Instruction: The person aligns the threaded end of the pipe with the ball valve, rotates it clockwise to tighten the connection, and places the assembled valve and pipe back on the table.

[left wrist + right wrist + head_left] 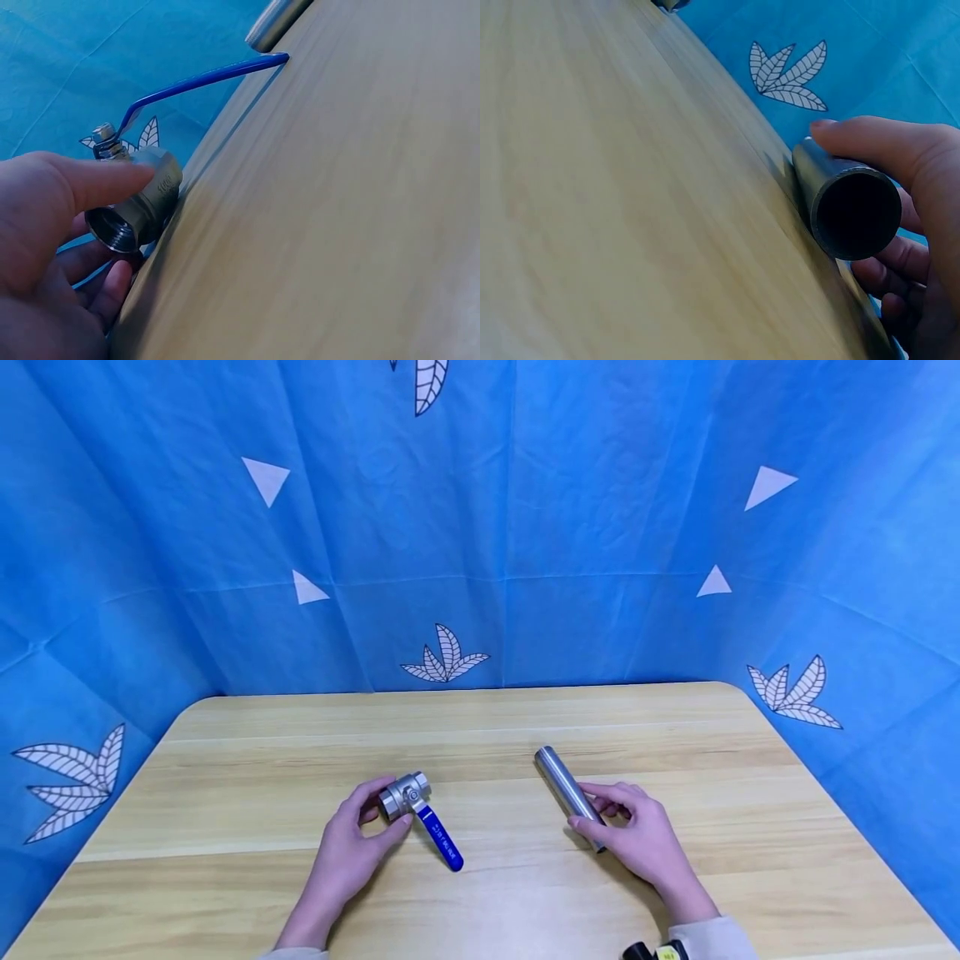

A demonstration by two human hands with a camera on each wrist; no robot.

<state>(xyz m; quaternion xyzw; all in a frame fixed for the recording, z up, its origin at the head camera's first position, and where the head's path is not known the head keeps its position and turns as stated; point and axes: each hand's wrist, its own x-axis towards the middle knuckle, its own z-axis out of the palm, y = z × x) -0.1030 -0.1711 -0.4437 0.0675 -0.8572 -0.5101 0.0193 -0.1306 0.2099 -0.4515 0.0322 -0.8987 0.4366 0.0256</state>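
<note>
A steel ball valve [406, 793] with a long blue lever handle [441, 840] lies left of the table's middle. My left hand [351, 845] holds its body between thumb and fingers. In the left wrist view the thumb lies over the valve body [159, 189], whose threaded opening faces the camera, and the handle's tip points away. Farther right is a straight metal pipe [561, 781], slanting away to the left. Near its close end, my right hand [637, 837] grips it with the thumb on one side. The pipe's [814, 174] open, hollow end shows in the right wrist view.
Both things are on a light wooden table [495, 910] with rounded far corners. A blue cloth [570, 527] with white leaves and triangles hangs behind it and along both sides. A black device [639, 951] is at the right sleeve [712, 938].
</note>
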